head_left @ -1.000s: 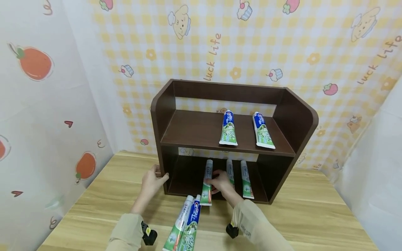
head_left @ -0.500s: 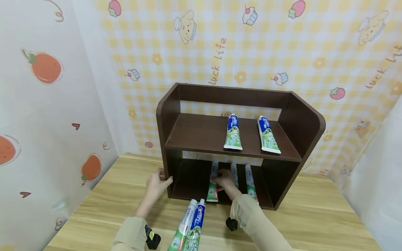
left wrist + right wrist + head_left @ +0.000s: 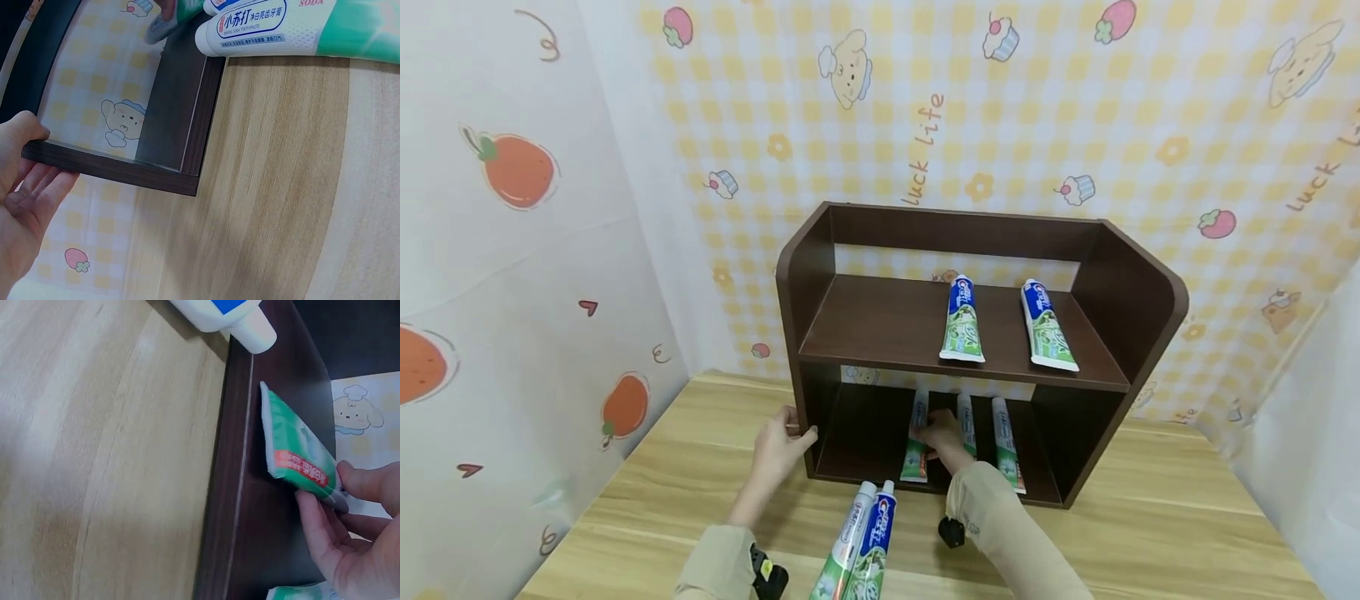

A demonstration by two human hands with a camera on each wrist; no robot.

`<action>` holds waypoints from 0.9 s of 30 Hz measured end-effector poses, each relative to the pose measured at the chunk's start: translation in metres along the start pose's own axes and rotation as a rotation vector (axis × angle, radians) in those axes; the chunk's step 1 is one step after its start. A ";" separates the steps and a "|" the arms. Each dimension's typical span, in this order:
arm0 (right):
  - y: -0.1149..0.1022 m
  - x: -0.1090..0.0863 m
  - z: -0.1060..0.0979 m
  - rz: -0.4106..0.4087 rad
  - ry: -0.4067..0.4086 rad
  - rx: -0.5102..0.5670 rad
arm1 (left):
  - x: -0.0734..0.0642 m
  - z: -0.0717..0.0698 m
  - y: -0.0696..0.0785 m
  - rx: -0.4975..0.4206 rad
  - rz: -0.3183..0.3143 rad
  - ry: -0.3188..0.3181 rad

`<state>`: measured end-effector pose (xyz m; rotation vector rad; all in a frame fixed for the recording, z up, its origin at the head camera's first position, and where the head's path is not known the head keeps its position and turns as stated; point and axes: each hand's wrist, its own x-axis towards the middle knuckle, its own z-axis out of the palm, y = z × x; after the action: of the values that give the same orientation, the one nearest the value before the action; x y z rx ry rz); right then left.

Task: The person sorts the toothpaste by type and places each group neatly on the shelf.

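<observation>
My right hand [image 3: 946, 437] pinches a green and white toothpaste tube [image 3: 303, 447] between thumb and fingers. That tube lies on the lower board of a dark brown two-tier shelf [image 3: 880, 321], its flat end near the front edge. Two similar toothpaste tubes, a middle one [image 3: 966, 421] and a right one [image 3: 1006, 442], lie to its right, the middle one partly behind my hand. My left hand [image 3: 778, 446] grips the front edge of the shelf's left side panel, thumb inside and fingers outside, as the left wrist view shows.
On the upper board lie two blue and green Crest toothpaste tubes [image 3: 962, 321] [image 3: 1048, 325]. In front of the shelf, a baking soda toothpaste tube [image 3: 847, 542] and a Crest tube [image 3: 874, 542] lie side by side on the wooden table [image 3: 700, 467]. A patterned wall sheet [image 3: 880, 150] hangs behind.
My right hand has pushed its toothpaste tube back, so the flat end that stuck out past the shelf's front edge is now on the lower board. My left hand keeps its grip.
</observation>
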<state>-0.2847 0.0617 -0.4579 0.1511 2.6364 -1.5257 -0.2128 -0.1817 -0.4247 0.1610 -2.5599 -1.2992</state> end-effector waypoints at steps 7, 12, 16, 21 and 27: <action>-0.002 0.000 0.002 -0.042 0.041 -0.174 | -0.001 0.000 0.001 -0.001 -0.003 -0.006; -0.003 0.000 0.001 -0.085 0.020 -0.270 | -0.002 0.000 0.001 0.003 -0.011 -0.001; -0.002 0.000 -0.005 -0.089 -0.009 -0.264 | -0.001 0.002 0.001 -0.004 -0.009 -0.010; -0.005 -0.006 -0.018 -0.101 -0.052 -0.218 | 0.001 0.000 0.002 0.008 -0.008 -0.004; -0.006 -0.019 -0.030 -0.112 -0.048 -0.218 | 0.001 -0.002 0.003 0.016 -0.001 -0.008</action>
<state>-0.2678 0.0835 -0.4355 -0.0494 2.7903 -1.2402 -0.2131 -0.1814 -0.4208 0.1604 -2.5777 -1.2828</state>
